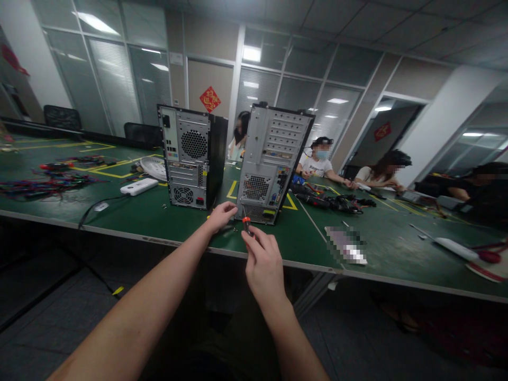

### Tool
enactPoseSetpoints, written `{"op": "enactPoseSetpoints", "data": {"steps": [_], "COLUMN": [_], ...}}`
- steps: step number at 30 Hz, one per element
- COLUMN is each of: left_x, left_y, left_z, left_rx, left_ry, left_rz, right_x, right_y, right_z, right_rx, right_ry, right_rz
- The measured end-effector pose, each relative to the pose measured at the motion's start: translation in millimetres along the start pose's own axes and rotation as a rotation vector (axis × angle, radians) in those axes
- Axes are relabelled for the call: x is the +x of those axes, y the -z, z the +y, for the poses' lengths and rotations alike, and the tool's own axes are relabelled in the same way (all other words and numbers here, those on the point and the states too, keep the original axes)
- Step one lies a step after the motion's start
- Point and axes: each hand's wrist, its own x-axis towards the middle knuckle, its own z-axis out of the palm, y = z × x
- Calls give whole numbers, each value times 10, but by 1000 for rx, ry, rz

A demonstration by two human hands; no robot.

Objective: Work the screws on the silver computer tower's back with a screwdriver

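My right hand (265,259) is closed around a screwdriver (246,222) with a red and black handle. Its thin shaft points up at the lower back of a grey computer tower (254,143); whether the tip touches a screw is too small to tell. At that tower's lower left edge is my left hand (223,216), fingers bent and pressed together. What they pinch, if anything, is hidden. A second computer tower (186,159), black-sided, stands upright to the left, its back facing me too. Tiny screws (164,206) lie in front of it.
A white power strip (139,187) and a white basket (154,168) lie left of the towers, with bundled wires (47,182) farther left. Black cables (337,200) and a blurred-out flat object (346,245) are to the right. Several people sit across the green table (293,241).
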Motion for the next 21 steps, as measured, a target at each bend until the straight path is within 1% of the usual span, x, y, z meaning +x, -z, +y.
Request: {"op": "enactPoseSetpoints", "data": {"steps": [6,11,13,17,21], "left_x": [-12,-14,-18,-22,-12], "left_y": [-3,-5,-5,-4,-2], "left_z": [26,22,24,30,21], "left_rx": [6,-5,-7,-17,-16], "left_ry": [3,-3,-3,-1,7], "left_rz": [4,4,5,-3,-2], "right_x": [-6,-5,-5,-5,-6], "right_y": [-52,-66,-58,-33,-12], "right_z": [7,20,23,18,4], "right_rx": [131,187,182,132,95], "right_ry": [-121,-190,-181,-100,-30], "right_rz": [66,119,124,121,67]}}
